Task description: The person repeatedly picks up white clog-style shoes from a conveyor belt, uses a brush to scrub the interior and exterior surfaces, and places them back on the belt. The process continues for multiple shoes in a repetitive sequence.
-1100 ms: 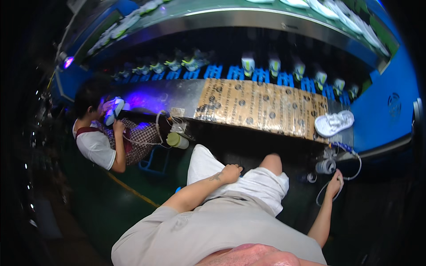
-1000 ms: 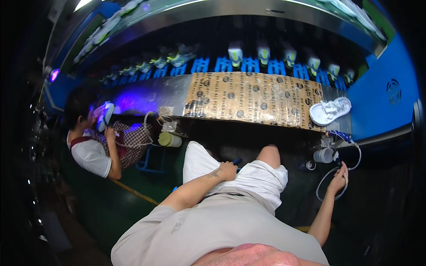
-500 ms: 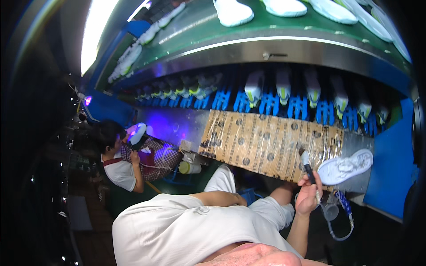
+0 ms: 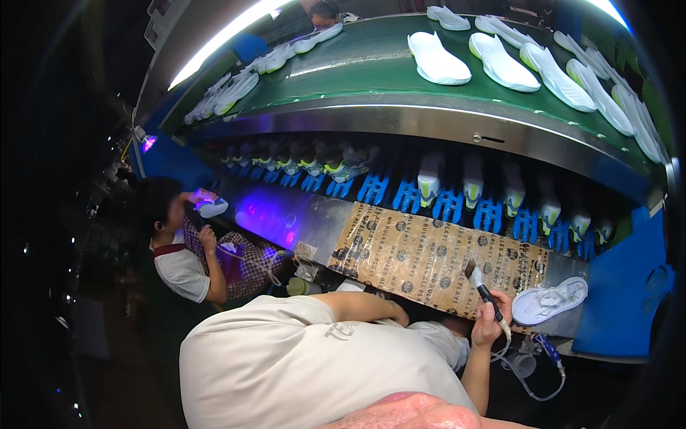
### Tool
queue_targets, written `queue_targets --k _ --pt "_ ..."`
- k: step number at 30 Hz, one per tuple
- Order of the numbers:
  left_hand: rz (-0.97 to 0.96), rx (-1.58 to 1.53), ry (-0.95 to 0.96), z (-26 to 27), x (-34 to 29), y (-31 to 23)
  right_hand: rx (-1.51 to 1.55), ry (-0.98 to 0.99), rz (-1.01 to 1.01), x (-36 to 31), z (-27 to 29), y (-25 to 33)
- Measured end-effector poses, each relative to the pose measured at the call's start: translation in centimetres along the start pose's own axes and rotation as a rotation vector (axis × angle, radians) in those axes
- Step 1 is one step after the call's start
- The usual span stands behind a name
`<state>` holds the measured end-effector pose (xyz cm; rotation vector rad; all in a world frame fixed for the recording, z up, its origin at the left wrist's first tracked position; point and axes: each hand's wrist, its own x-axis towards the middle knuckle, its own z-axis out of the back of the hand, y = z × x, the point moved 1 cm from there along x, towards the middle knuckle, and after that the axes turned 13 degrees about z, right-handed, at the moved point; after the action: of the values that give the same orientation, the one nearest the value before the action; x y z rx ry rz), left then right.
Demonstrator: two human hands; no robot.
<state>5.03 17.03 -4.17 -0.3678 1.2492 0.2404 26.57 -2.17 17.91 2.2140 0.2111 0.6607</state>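
My right hand [image 4: 489,323] is closed around the dark handle of a brush [image 4: 486,294] with a clear hose running from it. Its brown bristles point up and away, over the cardboard on the bench. Just right of that hand, on the metal end of the bench, rests a white lace-up sneaker [image 4: 549,301], apart from my fingers. My left forearm lies across my lap; the left hand itself is hidden.
Printed cardboard [image 4: 436,259] covers the bench middle. Behind it, blue racks [image 4: 448,206] carry shoe parts with yellow-green edges. Above runs a green conveyor [image 4: 343,75] with white soles [image 4: 437,61]. A co-worker [image 4: 189,250] sits at left holding a shoe part under purple light.
The view has tilted up, so more of the conveyor shows. My right hand still grips the brush, whose bristles lean slightly further left.
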Motion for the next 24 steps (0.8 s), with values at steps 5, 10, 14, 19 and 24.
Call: queue_targets --k 5,10,14,19,24 --pt "-0.140 0.232 -0.107 8.1 -17.1 -4.7 -0.050 -0.054 0.004 -2.0 -2.3 -5.9" --pt "-0.539 -0.175 -0.170 13.4 -38.6 0.9 -0.178 -0.078 -0.068 -2.0 -5.1 -10.9" --pt "-0.739 -0.721 -1.025 24.2 -49.6 10.1 -0.348 0.002 -0.109 -1.0 -4.9 -11.5" --pt "0.200 -0.514 -2.073 39.6 -53.5 29.5 -0.423 0.078 -0.175 -0.3 -4.9 -13.2" --pt "1.095 -0.200 -1.613 49.5 -51.4 46.6 -0.594 0.319 -0.087 1.4 -5.5 -12.4"
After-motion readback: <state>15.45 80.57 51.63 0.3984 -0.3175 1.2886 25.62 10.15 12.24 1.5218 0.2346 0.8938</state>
